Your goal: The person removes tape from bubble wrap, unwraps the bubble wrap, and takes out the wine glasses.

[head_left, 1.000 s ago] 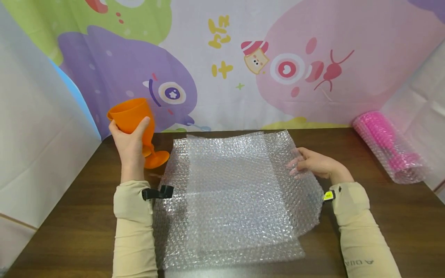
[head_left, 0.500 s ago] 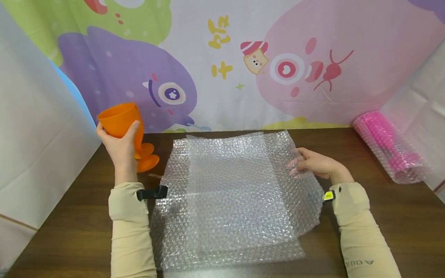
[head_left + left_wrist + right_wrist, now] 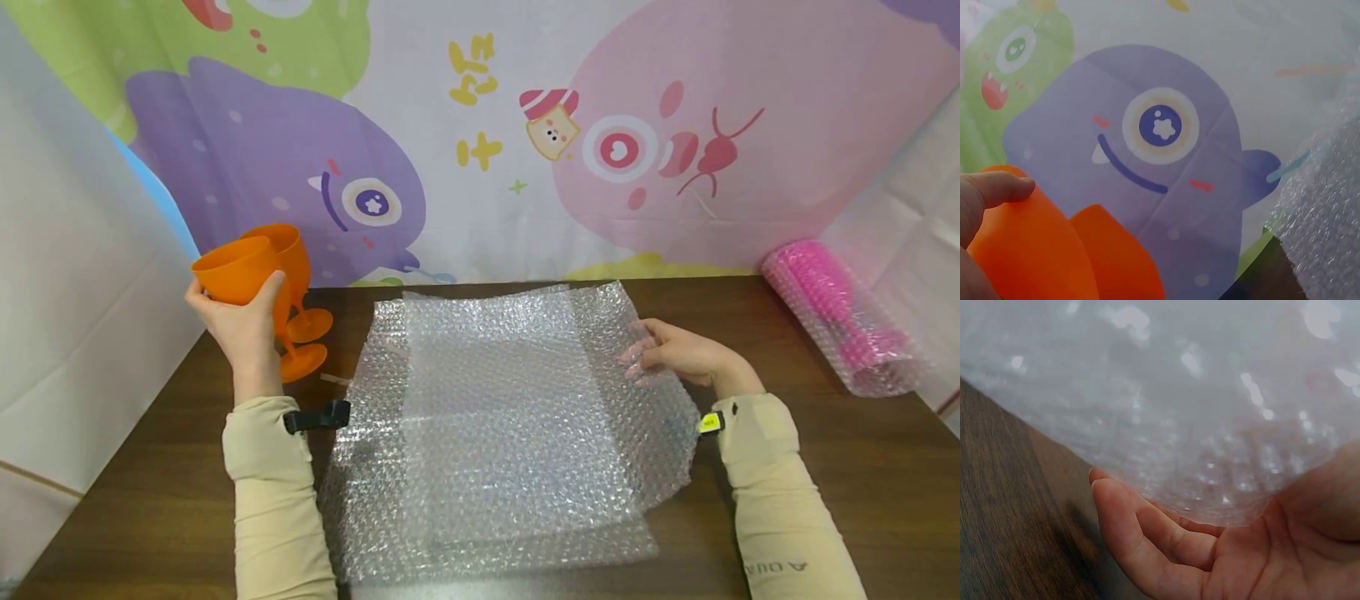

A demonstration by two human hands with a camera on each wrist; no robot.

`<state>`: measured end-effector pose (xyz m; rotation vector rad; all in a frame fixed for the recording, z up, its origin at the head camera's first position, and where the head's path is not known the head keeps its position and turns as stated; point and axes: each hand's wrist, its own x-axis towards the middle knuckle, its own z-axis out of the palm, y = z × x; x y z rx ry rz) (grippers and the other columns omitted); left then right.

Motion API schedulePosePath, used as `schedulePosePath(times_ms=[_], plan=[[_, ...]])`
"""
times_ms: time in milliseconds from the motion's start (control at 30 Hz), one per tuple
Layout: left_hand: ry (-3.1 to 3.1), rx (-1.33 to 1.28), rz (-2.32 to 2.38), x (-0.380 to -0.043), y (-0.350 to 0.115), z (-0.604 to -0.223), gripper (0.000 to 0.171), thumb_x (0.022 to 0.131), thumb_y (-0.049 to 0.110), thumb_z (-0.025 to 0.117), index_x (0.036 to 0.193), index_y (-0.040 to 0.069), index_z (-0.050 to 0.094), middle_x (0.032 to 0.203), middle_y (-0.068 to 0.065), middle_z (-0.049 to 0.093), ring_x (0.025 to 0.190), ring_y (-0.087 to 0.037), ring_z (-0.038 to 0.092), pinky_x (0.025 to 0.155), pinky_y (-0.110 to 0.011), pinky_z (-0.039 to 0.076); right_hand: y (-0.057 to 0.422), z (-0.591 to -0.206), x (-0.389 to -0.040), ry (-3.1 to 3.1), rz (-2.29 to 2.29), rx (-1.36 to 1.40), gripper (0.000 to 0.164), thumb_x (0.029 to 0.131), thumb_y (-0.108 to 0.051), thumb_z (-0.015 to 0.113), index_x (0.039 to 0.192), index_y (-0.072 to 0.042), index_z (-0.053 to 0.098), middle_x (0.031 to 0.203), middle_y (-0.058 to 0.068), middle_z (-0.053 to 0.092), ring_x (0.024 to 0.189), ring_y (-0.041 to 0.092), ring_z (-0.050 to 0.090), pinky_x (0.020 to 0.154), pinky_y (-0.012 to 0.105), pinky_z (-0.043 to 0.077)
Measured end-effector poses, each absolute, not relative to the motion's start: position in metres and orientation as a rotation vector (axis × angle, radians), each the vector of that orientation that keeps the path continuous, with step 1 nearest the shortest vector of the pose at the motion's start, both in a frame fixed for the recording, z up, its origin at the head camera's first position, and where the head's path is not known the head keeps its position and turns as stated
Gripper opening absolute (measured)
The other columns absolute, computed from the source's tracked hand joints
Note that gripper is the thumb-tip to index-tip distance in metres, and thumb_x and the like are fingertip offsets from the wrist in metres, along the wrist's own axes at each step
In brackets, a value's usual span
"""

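My left hand (image 3: 243,337) grips the bowl of an orange goblet (image 3: 234,271) at the left, its thumb along the near side. Just behind it is a second orange goblet (image 3: 295,260), partly covered by the first. In the left wrist view the thumb lies on the held goblet (image 3: 1038,244), with the other goblet (image 3: 1119,256) beside it. A sheet of bubble wrap (image 3: 510,417) spreads across the middle of the table. My right hand (image 3: 686,354) holds its right edge; in the right wrist view, curled fingers (image 3: 1122,519) reach beneath the lifted film.
At the back right lies a pink goblet (image 3: 821,283) rolled in bubble wrap. Behind the dark wooden table (image 3: 150,500) hangs a cartoon-printed cloth (image 3: 480,225), and white panels (image 3: 67,275) flank both sides.
My left hand has moved left and slightly down with the goblet, uncovering more of the second goblet behind it. My right hand stays at the bubble wrap's edge.
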<state>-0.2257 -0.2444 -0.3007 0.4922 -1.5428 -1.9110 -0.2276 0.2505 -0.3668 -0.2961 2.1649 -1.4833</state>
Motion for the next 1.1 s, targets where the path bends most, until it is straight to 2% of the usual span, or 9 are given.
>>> schedulePosePath(times_ms=[167,533,800,1100], plan=[[-1.560,0.526,-1.889,-0.223,-0.249,-0.301,0.080,0.069,0.008,0.076,0.128,0.024,0.025,0.132,0.005,0.028,0.116,-0.011,0.037,0.094,-0.023,0.039,0.250,-0.366,-0.227,2.156,-1.489,-0.297,0.072,0.082,0.008,0.045,0.139,0.009,0.002,0.115,0.031,0.047,0.084,0.016,0.062,0.076,0.034,0.053],[-1.581,0.613,-1.844,-0.221,-0.257,-0.300,0.084,0.066,-0.006,0.070,0.128,0.021,0.020,0.136,0.004,0.025,0.120,-0.010,0.033,0.096,-0.024,0.038,0.250,-0.366,-0.227,2.162,-1.477,-0.300,0.071,0.082,0.008,0.045,0.139,0.009,0.002,0.118,0.033,0.045,0.085,0.015,0.062,0.075,0.032,0.053],[-1.675,0.685,-1.789,-0.220,-0.263,-0.304,0.086,0.069,-0.003,0.070,0.130,0.020,0.014,0.140,0.004,0.020,0.128,-0.009,0.026,0.098,-0.021,0.034,0.250,-0.365,-0.227,2.159,-1.474,-0.304,0.072,0.082,0.007,0.045,0.139,0.010,0.001,0.119,0.034,0.044,0.085,0.015,0.062,0.075,0.031,0.053],[-1.731,0.704,-1.709,-0.223,-0.265,-0.311,0.086,0.067,-0.002,0.070,0.131,0.018,0.015,0.136,0.002,0.017,0.128,-0.010,0.024,0.097,-0.019,0.033,0.250,-0.365,-0.227,2.168,-1.472,-0.296,0.072,0.082,0.007,0.046,0.139,0.009,0.002,0.118,0.032,0.045,0.086,0.015,0.063,0.075,0.031,0.052]])
